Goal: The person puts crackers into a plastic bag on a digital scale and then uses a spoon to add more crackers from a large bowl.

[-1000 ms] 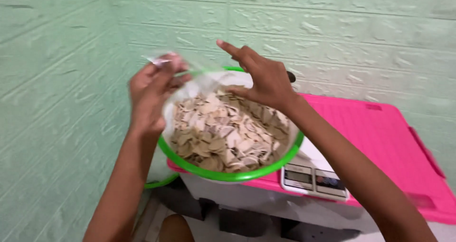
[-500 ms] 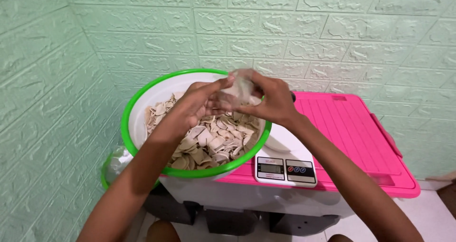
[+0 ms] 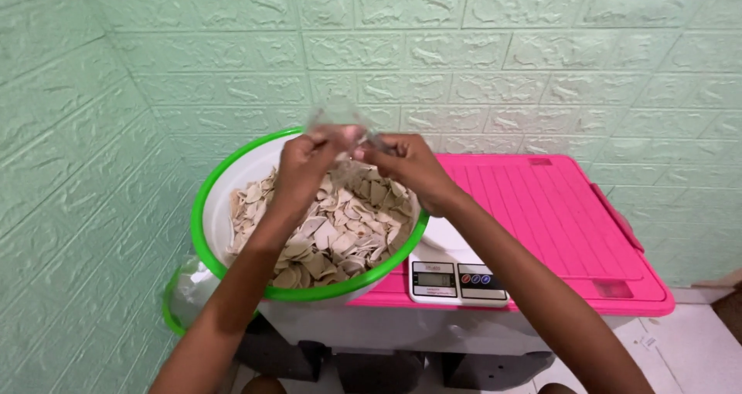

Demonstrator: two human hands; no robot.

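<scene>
We stand in a corner lined with mint-green embossed brick wall panels (image 3: 479, 61), before a glossy pink ribbed lid (image 3: 556, 224) on a pale bin. On it sits a white digital scale (image 3: 456, 274), bearing a round green-rimmed white bowl (image 3: 232, 201) heaped with thin, curled beige chips (image 3: 340, 231). Above the bowl our left hand (image 3: 305, 166) and right hand (image 3: 410, 166) meet, fingertips pinching a filmy clear plastic bag (image 3: 340, 123), blurred, perhaps being opened. A second green-rimmed bowl (image 3: 182, 301) sits lower left.
</scene>
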